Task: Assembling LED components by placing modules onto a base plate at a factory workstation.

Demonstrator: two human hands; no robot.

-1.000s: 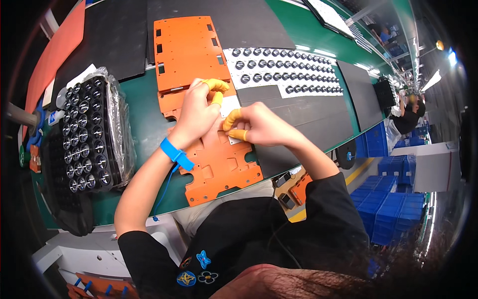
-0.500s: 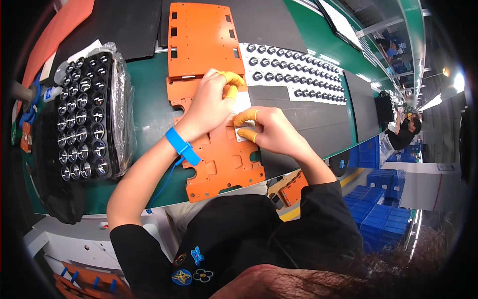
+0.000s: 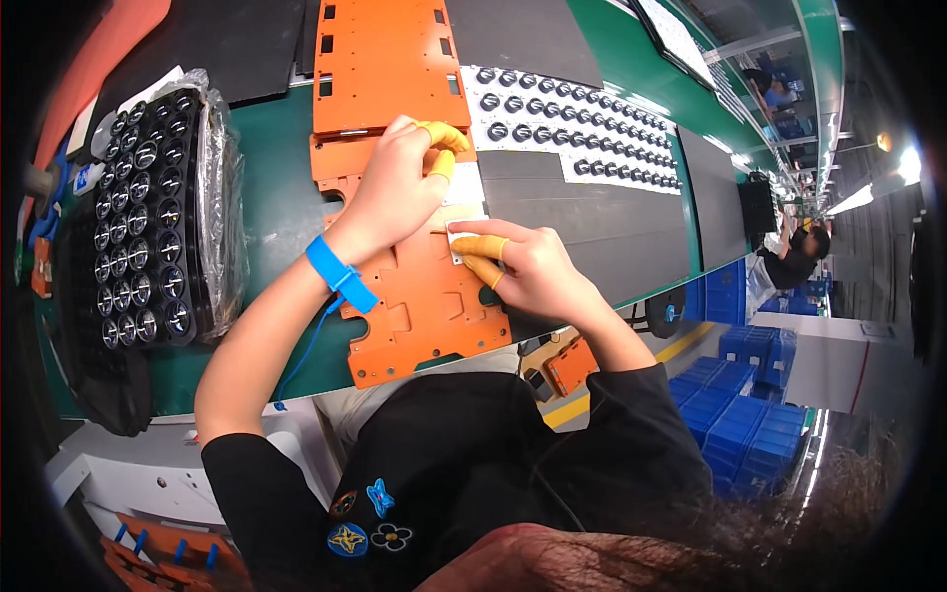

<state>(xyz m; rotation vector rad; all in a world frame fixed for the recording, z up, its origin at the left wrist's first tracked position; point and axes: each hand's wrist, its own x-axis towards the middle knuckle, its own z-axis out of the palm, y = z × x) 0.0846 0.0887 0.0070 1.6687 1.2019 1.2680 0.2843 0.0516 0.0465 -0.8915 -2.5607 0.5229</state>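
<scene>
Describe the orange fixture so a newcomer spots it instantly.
On the green tabletop, look between the black lens tray at left and the rows of black round parts at right. The orange fixture lies there, beneath the person's left hand. Its orange colour, notched edges and slotted upper panel set it apart.

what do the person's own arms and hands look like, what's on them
Both arms have short black sleeves. The left hand wears yellow finger covers; on its wrist is a blue strap with a thin blue cord. The right hand also wears yellow finger covers, but no strap shows.
</scene>
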